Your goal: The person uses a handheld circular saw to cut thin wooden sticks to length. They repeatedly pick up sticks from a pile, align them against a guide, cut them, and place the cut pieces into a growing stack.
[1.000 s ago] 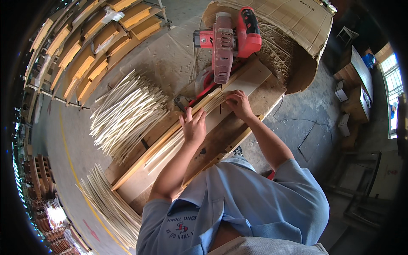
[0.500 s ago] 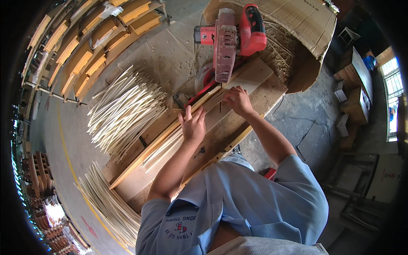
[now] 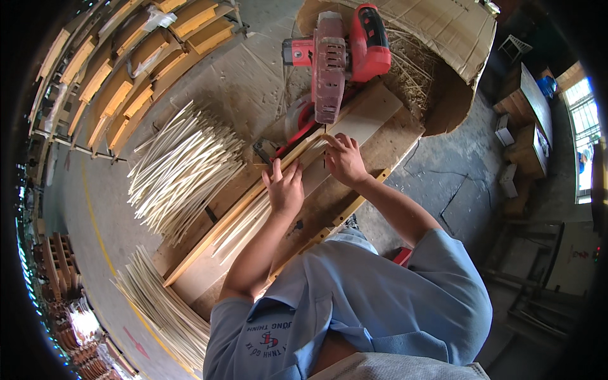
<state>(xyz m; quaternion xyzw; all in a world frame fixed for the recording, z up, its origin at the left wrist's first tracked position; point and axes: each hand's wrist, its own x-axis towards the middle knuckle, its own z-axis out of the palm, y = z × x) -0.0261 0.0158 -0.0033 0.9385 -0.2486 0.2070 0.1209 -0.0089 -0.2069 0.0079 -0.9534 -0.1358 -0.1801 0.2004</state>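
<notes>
Shifted toward the left hand since the earlier frame, the right hand (image 3: 346, 166) now sits just below the red power saw (image 3: 329, 69), on the wearer's side, its bent fingertips at the ends of a thin bundle of pale sticks (image 3: 246, 218). Whether those fingers pinch the ends or merely press them cannot be told. To the lower left of the saw, the left hand (image 3: 285, 190) lies half open — fingers spread onto a wooden rail (image 3: 215, 232), palm over the bundle, closed around nothing that shows. The sticks run along the wearer's side of that rail, from below the saw's guard out past the left wrist to the lower left. Left of the saw lies a heap of loose sticks (image 3: 187, 171); a second pile (image 3: 161, 310) lies farther off to its lower left, and an opened cardboard box (image 3: 462, 38) gapes to its right. Evening up the bundle ahead of a cut appears to be the step in hand. What comes next would seem to call for steady pressure from the left hand against the rail — and right fingers well away from the blade's path before the saw is lowered.
</notes>
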